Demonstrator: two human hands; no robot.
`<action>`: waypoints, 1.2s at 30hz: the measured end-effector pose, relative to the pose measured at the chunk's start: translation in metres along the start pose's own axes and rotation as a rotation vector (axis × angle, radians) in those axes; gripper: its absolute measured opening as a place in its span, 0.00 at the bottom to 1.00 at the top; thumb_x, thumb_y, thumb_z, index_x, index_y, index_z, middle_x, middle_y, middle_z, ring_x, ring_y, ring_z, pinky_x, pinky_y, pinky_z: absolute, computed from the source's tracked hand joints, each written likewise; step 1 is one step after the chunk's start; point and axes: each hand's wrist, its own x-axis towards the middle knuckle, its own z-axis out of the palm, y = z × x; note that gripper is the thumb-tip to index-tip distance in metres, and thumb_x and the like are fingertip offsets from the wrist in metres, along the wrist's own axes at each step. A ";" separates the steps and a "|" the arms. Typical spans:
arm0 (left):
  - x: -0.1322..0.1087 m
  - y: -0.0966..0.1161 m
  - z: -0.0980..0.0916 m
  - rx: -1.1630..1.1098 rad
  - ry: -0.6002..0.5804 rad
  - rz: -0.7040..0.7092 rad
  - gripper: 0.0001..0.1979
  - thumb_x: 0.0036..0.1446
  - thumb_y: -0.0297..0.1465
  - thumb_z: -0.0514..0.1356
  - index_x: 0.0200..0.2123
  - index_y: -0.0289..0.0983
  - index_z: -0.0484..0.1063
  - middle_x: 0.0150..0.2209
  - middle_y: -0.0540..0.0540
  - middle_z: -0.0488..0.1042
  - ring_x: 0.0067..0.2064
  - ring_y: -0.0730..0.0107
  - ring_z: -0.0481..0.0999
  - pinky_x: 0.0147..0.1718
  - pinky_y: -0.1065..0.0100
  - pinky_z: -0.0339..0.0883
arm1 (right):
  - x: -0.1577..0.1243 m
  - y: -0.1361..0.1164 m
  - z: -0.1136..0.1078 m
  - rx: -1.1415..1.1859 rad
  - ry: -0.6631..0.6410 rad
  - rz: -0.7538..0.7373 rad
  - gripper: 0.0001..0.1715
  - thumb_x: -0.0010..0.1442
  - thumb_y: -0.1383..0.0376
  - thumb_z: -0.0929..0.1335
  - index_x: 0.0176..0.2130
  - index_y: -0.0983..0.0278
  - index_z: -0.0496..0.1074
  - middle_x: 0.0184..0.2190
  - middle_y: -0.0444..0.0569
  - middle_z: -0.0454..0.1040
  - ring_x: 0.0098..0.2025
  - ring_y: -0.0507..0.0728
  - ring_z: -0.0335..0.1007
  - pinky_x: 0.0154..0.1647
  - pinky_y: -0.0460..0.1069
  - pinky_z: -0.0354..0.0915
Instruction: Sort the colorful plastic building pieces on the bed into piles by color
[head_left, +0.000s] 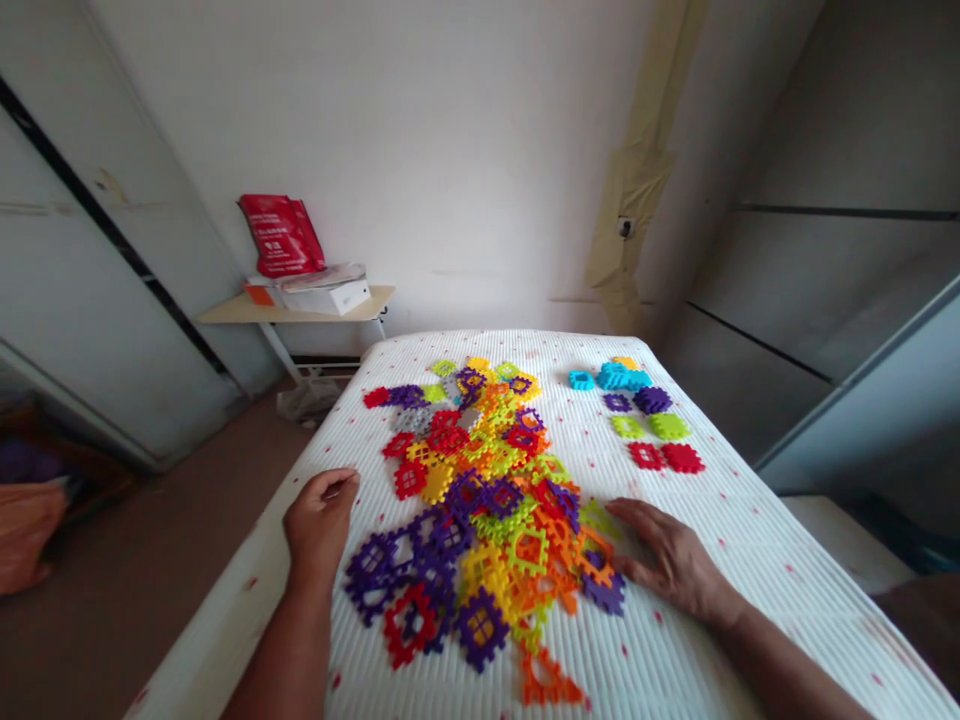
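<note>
A heap of plastic interlocking tiles (487,570) in purple, red, orange, yellow and green lies between my hands. My left hand (322,520) rests on the cloth left of the heap, its fingers curled in and no tile visible in it. On the other side, my right hand (671,560) is open, fingers reaching to the heap's right edge. Its fingertips are at a lime green tile (598,518), and its thumb is by an orange tile (597,556) and a purple tile (606,592). Whether they press on these tiles I cannot tell.
Small groups of blue tiles (616,376), purple tiles (652,400), green tiles (669,426) and red tiles (682,458) sit at the far right of the white ribbed cloth (465,345). Beyond stands a side table (225,308) with a red bag (281,237) and white box (337,296).
</note>
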 end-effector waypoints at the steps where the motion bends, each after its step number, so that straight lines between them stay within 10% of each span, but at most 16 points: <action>1: 0.000 0.000 0.001 0.004 -0.007 0.013 0.14 0.42 0.40 0.60 0.29 0.36 0.73 0.28 0.47 0.75 0.31 0.66 0.73 0.35 0.65 0.68 | 0.001 0.000 0.001 -0.015 0.017 -0.003 0.27 0.57 0.51 0.65 0.52 0.62 0.68 0.49 0.54 0.71 0.49 0.60 0.70 0.49 0.53 0.68; 12: -0.008 0.000 0.009 0.101 -0.053 0.197 0.10 0.46 0.38 0.58 0.29 0.38 0.73 0.29 0.49 0.75 0.30 0.68 0.73 0.34 0.67 0.67 | 0.012 -0.008 0.007 -0.017 0.037 0.009 0.16 0.59 0.55 0.63 0.42 0.61 0.70 0.44 0.53 0.73 0.43 0.56 0.72 0.44 0.50 0.69; 22: -0.062 0.073 0.051 0.283 -0.495 1.133 0.07 0.52 0.28 0.57 0.35 0.41 0.73 0.36 0.48 0.76 0.41 0.65 0.72 0.43 0.62 0.61 | 0.050 -0.017 0.020 0.148 0.069 0.025 0.17 0.59 0.53 0.63 0.30 0.64 0.67 0.30 0.48 0.69 0.31 0.51 0.66 0.32 0.45 0.61; 36: -0.081 0.071 0.073 0.477 -0.610 1.055 0.16 0.49 0.21 0.55 0.39 0.42 0.73 0.42 0.46 0.75 0.44 0.62 0.70 0.43 0.58 0.57 | 0.070 -0.012 0.028 0.144 0.091 0.111 0.17 0.62 0.57 0.60 0.29 0.64 0.69 0.27 0.47 0.70 0.28 0.50 0.66 0.28 0.45 0.57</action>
